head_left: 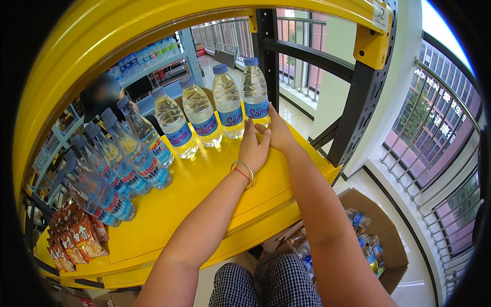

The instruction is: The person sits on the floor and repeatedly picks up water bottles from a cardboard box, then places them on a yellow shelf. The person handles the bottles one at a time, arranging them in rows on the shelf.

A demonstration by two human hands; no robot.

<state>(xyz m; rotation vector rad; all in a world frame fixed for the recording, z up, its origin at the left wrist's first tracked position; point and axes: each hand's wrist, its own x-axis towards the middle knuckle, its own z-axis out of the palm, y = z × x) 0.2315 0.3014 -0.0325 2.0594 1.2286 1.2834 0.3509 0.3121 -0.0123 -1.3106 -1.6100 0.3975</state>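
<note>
A row of clear water bottles with blue caps and blue labels stands on the yellow shelf. My hands meet at the rightmost water bottle, which stands upright. My right hand grips its lower right side, fingers along the label. Against its lower left side is my left hand, closed on the bottle's base, with bracelets on the wrist. Just left of it stands another water bottle, close to my left fingertips. Farther left are a third bottle and a fourth one.
Slimmer water bottles stand in rows at the shelf's left. Brown snack packets lie at its left front. A black upright borders the right end. Below right, a cardboard box holds bottles. A person is behind the shelf.
</note>
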